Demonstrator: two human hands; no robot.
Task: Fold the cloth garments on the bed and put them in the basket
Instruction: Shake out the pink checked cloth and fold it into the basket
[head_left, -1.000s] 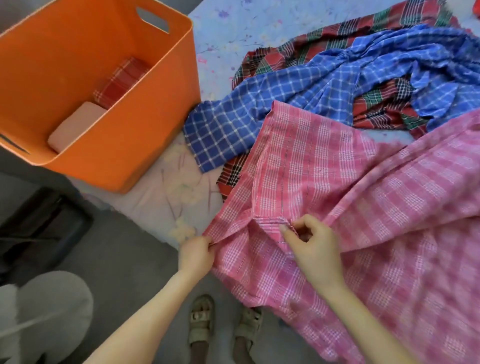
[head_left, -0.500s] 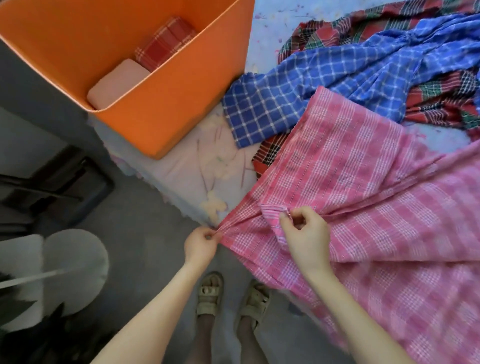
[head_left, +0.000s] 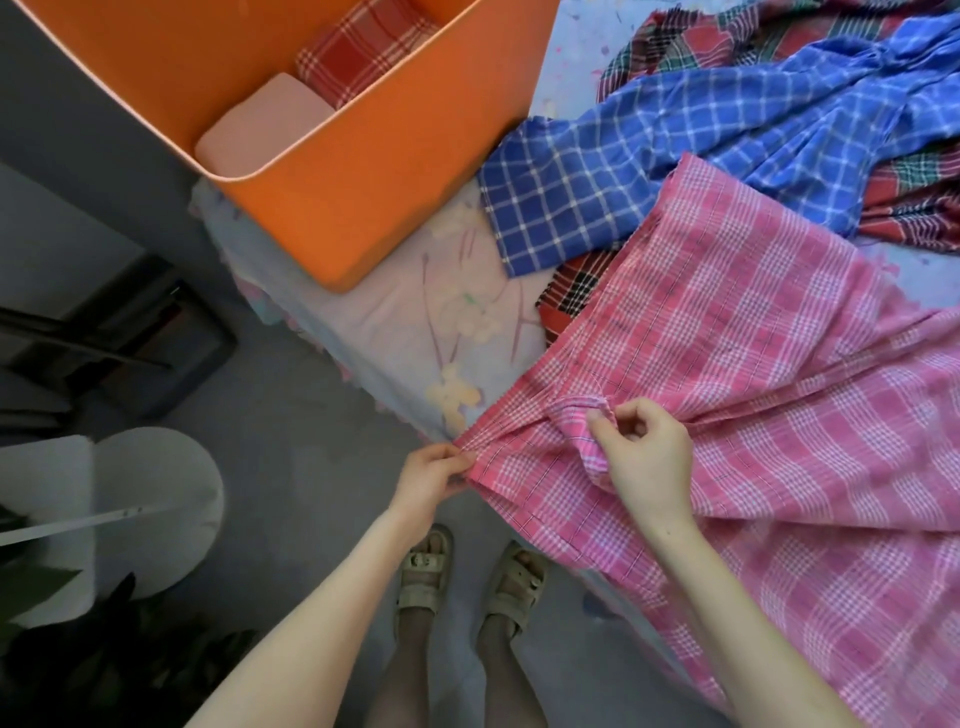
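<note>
A large pink checked cloth (head_left: 753, 374) lies spread over the near corner of the bed and hangs off its edge. My left hand (head_left: 434, 475) pinches its near-left corner at the bed's edge. My right hand (head_left: 644, 457) pinches a bunched fold of the same cloth a little to the right. A blue checked cloth (head_left: 675, 145) and a red tartan cloth (head_left: 914, 192) lie crumpled behind it. The orange basket (head_left: 363, 171) stands on the bed at upper left, holding a folded red checked cloth (head_left: 363, 49) and a folded pale pink cloth (head_left: 265, 124).
The bed sheet (head_left: 415, 317) is pale with a flower print. The grey floor (head_left: 291, 447) lies left of the bed, with a dark frame (head_left: 145, 338) and a white rounded object (head_left: 130, 509) on it. My sandalled feet (head_left: 467, 582) stand at the bed's edge.
The view has shifted down and left, so basket and cloths sit further right in frame. Both hands keep their pinch on the pink cloth, which is drawn tauter between them.
</note>
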